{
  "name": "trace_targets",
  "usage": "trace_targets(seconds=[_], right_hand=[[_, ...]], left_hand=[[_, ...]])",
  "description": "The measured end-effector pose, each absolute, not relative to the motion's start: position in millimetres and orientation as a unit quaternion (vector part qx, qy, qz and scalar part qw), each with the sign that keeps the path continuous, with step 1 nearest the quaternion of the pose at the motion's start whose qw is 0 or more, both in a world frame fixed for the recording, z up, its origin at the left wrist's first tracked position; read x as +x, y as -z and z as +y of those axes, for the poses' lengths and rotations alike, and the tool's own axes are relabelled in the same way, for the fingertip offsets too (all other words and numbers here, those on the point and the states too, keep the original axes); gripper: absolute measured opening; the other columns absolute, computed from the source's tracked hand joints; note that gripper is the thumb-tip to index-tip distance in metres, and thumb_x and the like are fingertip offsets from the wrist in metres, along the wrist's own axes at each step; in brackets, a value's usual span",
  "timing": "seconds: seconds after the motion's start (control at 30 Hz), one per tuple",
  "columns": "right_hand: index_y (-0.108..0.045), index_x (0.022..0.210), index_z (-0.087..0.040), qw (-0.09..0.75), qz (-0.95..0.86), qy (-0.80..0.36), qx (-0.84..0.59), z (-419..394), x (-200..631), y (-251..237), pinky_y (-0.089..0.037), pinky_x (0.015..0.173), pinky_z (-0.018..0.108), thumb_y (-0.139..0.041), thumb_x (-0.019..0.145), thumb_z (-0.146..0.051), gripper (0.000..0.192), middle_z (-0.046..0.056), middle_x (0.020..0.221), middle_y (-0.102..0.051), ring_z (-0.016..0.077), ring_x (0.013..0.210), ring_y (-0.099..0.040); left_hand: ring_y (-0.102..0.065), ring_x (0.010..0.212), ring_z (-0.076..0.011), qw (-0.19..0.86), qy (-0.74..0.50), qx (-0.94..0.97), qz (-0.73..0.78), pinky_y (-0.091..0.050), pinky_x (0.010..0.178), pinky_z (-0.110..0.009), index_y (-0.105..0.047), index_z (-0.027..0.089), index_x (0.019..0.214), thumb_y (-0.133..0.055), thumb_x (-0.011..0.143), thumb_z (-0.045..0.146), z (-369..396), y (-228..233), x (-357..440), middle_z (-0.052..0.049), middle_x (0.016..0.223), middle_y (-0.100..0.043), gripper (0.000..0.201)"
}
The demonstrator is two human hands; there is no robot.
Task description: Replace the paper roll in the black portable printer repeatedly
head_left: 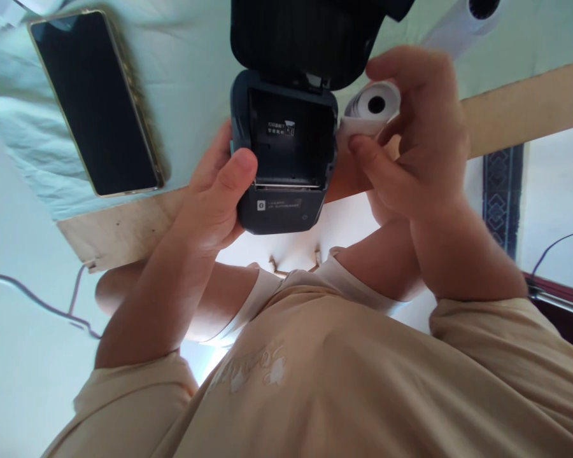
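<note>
the left hand (210,207) held the dark printer (286,152), and its lid (305,38) was already up. the right hand (420,140) gripped the white paper roll (364,109) just beside it, so the roll was not inside yet.

Seemingly a home: green cloth (191,76) on a wooden table (119,228), patterned floor border (502,197).

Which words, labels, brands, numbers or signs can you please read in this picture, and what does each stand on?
No text can be quoted with certainty.
White print inside the open black device: two rows of what look like Chinese characters beside a small graphic, too small to read.
Marking on the device's lower end: a white square icon and words, too blurred.
Lettering on the tan shirt: too indistinct to read.
</note>
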State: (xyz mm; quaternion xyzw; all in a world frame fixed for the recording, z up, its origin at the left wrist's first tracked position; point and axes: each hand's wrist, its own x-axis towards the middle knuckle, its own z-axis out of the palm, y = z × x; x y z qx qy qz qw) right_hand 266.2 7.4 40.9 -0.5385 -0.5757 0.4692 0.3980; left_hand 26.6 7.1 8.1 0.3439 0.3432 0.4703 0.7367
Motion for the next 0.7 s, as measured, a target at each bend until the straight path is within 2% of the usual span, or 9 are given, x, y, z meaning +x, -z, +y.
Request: trace_targets(seconds=[0.03, 0.1, 0.2, 0.3, 0.43, 0.63, 0.7], right_hand=[[-0.064, 0.132, -0.041, 0.408, -0.645, -0.388, -0.517, 8.5, 268.3, -36.1, -0.058, 0.099, 0.030, -0.074, 0.084, -0.023, 0.052, -0.004, 0.142, -0.063, 0.0177, 0.121, -0.064], [-0.062, 0.137, -0.039, 0.415, -0.727, -0.281, -0.470, 11.6, 271.5, -24.9, -0.057, 0.089, 0.032, -0.065, 0.084, -0.018, 0.057, -0.002, 0.136, -0.068, 0.0181, 0.110, -0.067], [-0.056, 0.142, -0.038, 0.386, -0.743, -0.262, -0.480, 15.6, 273.2, -14.2, -0.057, 0.087, 0.034, -0.061, 0.074, -0.010, 0.074, -0.002, 0.129, -0.071, 0.0165, 0.093, -0.067], [-0.060, 0.133, -0.034, 0.360, -0.772, -0.206, -0.481, 17.6, 272.2, -15.5, -0.059, 0.095, 0.036, -0.061, 0.068, -0.008, 0.070, -0.001, 0.122, -0.073, 0.0192, 0.099, -0.069], [-0.062, 0.120, -0.031, 0.345, -0.794, -0.163, -0.473, 19.1, 270.5, -19.6, -0.060, 0.093, 0.036, -0.064, 0.075, -0.013, 0.048, 0.001, 0.114, -0.073, 0.0207, 0.107, -0.070], [-0.059, 0.125, -0.029, 0.335, -0.798, -0.142, -0.481, 19.0, 269.4, -13.8, -0.061, 0.093, 0.037, -0.066, 0.080, -0.022, 0.046, 0.007, 0.118, -0.063, 0.0225, 0.112, -0.065], [-0.059, 0.126, -0.030, 0.327, -0.797, -0.141, -0.488, 19.1, 269.8, -12.7, -0.061, 0.094, 0.037, -0.067, 0.079, -0.019, 0.049, 0.008, 0.117, -0.061, 0.0220, 0.112, -0.065]], left_hand=[[-0.059, 0.150, -0.0377, 0.739, -0.470, 0.347, 0.337, -0.062, 0.114, -0.053, -0.070, 0.023, 0.129, -0.080, 0.086, 0.062, 8.0, -5.5, 25.5, -0.006, 0.123, -0.074, 0.059], [-0.064, 0.144, -0.0363, 0.739, -0.474, 0.356, 0.319, -0.061, 0.116, -0.054, -0.070, 0.021, 0.131, -0.079, 0.087, 0.063, 9.9, -0.1, 23.2, -0.006, 0.122, -0.075, 0.061], [-0.073, 0.133, -0.0322, 0.733, -0.484, 0.368, 0.306, -0.059, 0.120, -0.053, -0.071, 0.020, 0.130, -0.078, 0.091, 0.059, 11.9, 5.7, 20.1, -0.006, 0.126, -0.075, 0.056], [-0.073, 0.132, -0.0326, 0.730, -0.480, 0.380, 0.305, -0.059, 0.118, -0.054, -0.071, 0.021, 0.130, -0.076, 0.091, 0.061, 12.9, 8.1, 18.5, -0.007, 0.126, -0.075, 0.055], [-0.073, 0.131, -0.0322, 0.719, -0.481, 0.401, 0.302, -0.061, 0.115, -0.054, -0.070, 0.022, 0.132, -0.072, 0.093, 0.063, 12.8, 8.3, 18.8, -0.008, 0.124, -0.077, 0.056], [-0.073, 0.131, -0.0346, 0.734, -0.473, 0.375, 0.311, -0.059, 0.118, -0.054, -0.070, 0.022, 0.126, -0.077, 0.090, 0.061, 11.5, 0.8, 21.5, -0.008, 0.127, -0.075, 0.054], [-0.073, 0.131, -0.0352, 0.746, -0.464, 0.363, 0.312, -0.060, 0.116, -0.054, -0.070, 0.022, 0.127, -0.079, 0.088, 0.060, 11.4, -1.2, 22.0, -0.008, 0.128, -0.075, 0.055]])
